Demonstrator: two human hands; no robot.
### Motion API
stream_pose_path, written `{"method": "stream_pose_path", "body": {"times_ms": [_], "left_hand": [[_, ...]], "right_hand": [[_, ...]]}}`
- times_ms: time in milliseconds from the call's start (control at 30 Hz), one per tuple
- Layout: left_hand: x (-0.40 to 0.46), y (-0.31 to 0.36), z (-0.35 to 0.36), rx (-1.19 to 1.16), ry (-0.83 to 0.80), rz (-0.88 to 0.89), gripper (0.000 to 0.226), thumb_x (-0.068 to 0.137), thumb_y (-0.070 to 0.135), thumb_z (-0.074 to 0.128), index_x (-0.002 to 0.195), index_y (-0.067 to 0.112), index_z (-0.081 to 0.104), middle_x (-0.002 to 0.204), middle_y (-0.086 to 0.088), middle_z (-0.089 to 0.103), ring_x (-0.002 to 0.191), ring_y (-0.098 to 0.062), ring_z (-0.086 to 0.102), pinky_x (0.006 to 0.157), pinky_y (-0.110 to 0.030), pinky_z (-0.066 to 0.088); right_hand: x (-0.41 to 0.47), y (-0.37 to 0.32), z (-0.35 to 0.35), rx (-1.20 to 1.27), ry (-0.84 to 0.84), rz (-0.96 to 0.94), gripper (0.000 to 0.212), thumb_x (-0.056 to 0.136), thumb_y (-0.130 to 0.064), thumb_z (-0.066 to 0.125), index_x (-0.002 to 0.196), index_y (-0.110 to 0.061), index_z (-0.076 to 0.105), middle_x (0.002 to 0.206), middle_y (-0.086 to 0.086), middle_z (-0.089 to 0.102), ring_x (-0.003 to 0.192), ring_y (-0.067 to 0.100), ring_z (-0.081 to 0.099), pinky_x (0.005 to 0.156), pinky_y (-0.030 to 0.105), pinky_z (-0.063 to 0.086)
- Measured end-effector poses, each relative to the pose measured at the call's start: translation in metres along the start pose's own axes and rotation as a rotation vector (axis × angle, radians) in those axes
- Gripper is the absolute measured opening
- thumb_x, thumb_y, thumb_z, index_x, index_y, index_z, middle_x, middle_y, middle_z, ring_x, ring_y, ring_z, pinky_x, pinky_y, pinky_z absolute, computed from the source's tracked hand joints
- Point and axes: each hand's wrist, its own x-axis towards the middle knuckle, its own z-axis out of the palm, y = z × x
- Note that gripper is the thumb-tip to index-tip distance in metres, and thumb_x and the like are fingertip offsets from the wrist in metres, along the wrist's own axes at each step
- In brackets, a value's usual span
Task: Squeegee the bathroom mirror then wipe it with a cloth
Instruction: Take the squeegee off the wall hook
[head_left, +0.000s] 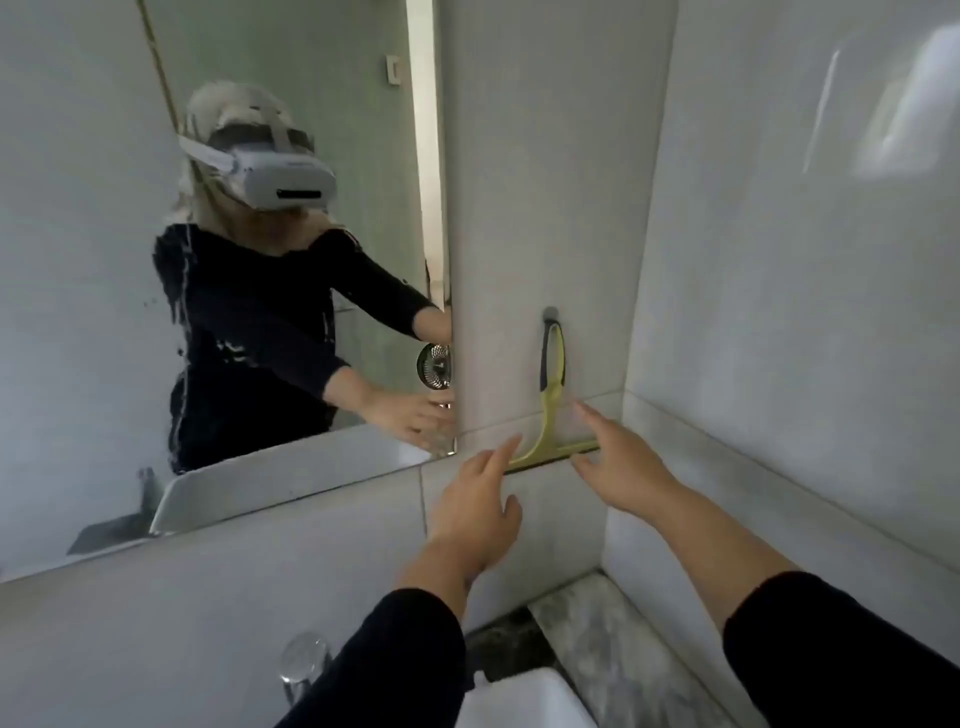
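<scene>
Hanging from a hook (550, 313) on the tiled wall (530, 208) right of the mirror (156, 364), the squeegee (551, 395) looks light and stiff; both hands, left (475, 512) and right (621, 462), are spread, empty, flanking its blade; the looped handle is best gripped.

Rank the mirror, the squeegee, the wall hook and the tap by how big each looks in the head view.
1. Mirror, by far the largest.
2. Squeegee.
3. Tap, partly hidden by a sleeve and nearer the camera, so its place against the squeegee is unsure.
4. Wall hook, smallest.

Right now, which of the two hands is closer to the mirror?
The left hand: it reaches nearer the mirror, while the right hand is beyond the squeegee.
</scene>
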Motion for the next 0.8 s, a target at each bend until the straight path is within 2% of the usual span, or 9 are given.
{"method": "stream_pose_path", "body": {"times_ms": [67,133,233,267,333,433,533,667,800], "left_hand": [[0.015,-0.007,0.013,-0.004,0.057,0.013,0.068,0.090,0.020,0.048,0.148,0.036,0.016,0.145,0.002,0.037,0.129,-0.018,0.038,0.103,-0.032,0.036],[0.025,-0.015,0.029,0.042,0.086,0.032,0.069,0.089,0.020,0.048,0.148,0.037,0.015,0.144,0.003,0.038,0.129,-0.018,0.037,0.105,-0.031,0.033],[0.035,-0.023,0.053,0.105,0.120,0.106,0.069,0.087,0.018,0.047,0.147,0.035,0.018,0.141,0.006,0.042,0.130,-0.014,0.035,0.107,-0.029,0.025],[0.038,-0.027,0.061,0.110,0.142,0.125,0.069,0.086,0.017,0.047,0.147,0.034,0.021,0.141,0.007,0.043,0.130,-0.013,0.036,0.107,-0.028,0.025],[0.041,-0.032,0.073,0.080,0.159,0.126,0.068,0.083,0.014,0.050,0.146,0.031,0.029,0.137,0.005,0.047,0.126,-0.015,0.041,0.105,-0.028,0.030],[0.046,-0.034,0.085,0.081,0.195,0.128,0.067,0.079,0.015,0.055,0.143,0.025,0.038,0.131,0.000,0.052,0.119,-0.020,0.047,0.101,-0.032,0.036],[0.043,-0.030,0.083,0.106,0.194,0.110,0.069,0.079,0.017,0.056,0.144,0.024,0.035,0.132,-0.002,0.051,0.121,-0.023,0.046,0.103,-0.034,0.034],[0.036,-0.020,0.072,0.143,0.184,0.059,0.064,0.086,0.028,0.049,0.147,0.029,0.027,0.133,-0.001,0.047,0.124,-0.024,0.040,0.108,-0.037,0.030],[0.020,-0.004,0.060,0.197,0.358,0.057,0.051,0.088,0.044,0.038,0.136,0.031,0.048,0.109,0.002,0.056,0.107,-0.023,0.052,0.111,-0.043,0.027]], "right_hand": [[0.026,-0.004,0.004,0.136,0.088,0.012,0.075,0.095,-0.025,0.056,0.152,-0.032,0.008,0.149,0.008,0.038,0.131,0.027,0.043,0.104,0.035,0.038],[0.054,-0.014,0.008,0.238,0.199,-0.006,0.082,0.092,-0.025,0.061,0.152,-0.034,0.005,0.140,0.012,0.045,0.124,0.027,0.049,0.099,0.034,0.041],[0.083,-0.015,0.020,0.296,0.354,-0.043,0.087,0.087,-0.025,0.067,0.150,-0.039,0.010,0.115,0.013,0.054,0.093,0.024,0.057,0.088,0.036,0.047],[0.088,-0.013,0.024,0.280,0.414,-0.059,0.085,0.086,-0.024,0.068,0.150,-0.041,0.013,0.114,0.012,0.055,0.089,0.024,0.056,0.088,0.038,0.048],[0.095,-0.007,0.031,0.290,0.481,-0.088,0.083,0.087,-0.020,0.067,0.148,-0.044,0.016,0.122,0.010,0.058,0.094,0.023,0.057,0.092,0.042,0.048],[0.097,-0.004,0.036,0.287,0.488,-0.101,0.084,0.088,-0.018,0.065,0.148,-0.046,0.013,0.124,0.009,0.059,0.106,0.026,0.059,0.095,0.041,0.047],[0.096,-0.006,0.030,0.263,0.466,-0.111,0.089,0.088,-0.016,0.065,0.148,-0.047,0.007,0.128,0.008,0.058,0.108,0.026,0.059,0.096,0.039,0.046],[0.089,-0.016,0.021,0.231,0.410,-0.107,0.093,0.088,-0.013,0.065,0.147,-0.051,0.003,0.110,0.006,0.060,0.078,0.019,0.057,0.085,0.036,0.050],[0.070,-0.027,0.003,0.297,0.388,-0.037,0.094,0.088,-0.014,0.065,0.147,-0.051,0.001,0.078,0.001,0.048,0.058,0.012,0.046,0.071,0.035,0.051]]}}
